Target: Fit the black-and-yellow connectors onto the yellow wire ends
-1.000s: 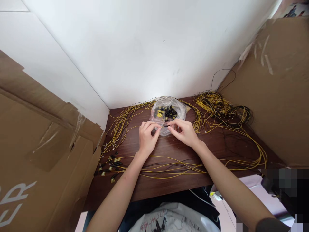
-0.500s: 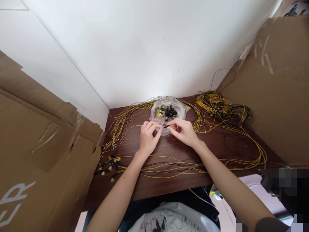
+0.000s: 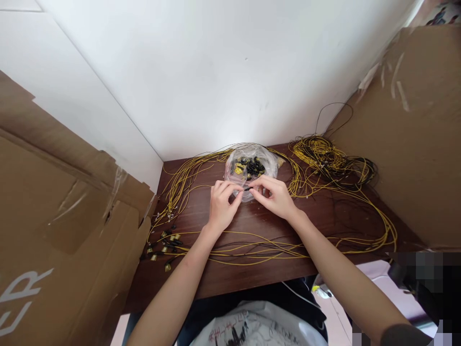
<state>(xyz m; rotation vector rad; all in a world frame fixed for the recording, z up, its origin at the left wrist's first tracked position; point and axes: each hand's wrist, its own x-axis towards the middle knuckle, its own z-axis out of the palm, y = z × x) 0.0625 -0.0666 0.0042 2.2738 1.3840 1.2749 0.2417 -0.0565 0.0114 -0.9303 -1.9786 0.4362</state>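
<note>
Two-handed at the near edge of the plastic bag (image 3: 271, 162), pinches a small black piece (image 3: 247, 189) in right hand (image 3: 275, 196) fingers. Holds left hand (image 3: 220, 204) fingers pressed narrow; cannot tell on what.

Fingers (image 3: 260, 182) partly cover the black piece (image 3: 247, 189), too small to identify.

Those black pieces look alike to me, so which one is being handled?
The black piece between the left hand and right hand; the others lie in the plastic bag or on the table, toward its left end.
</note>
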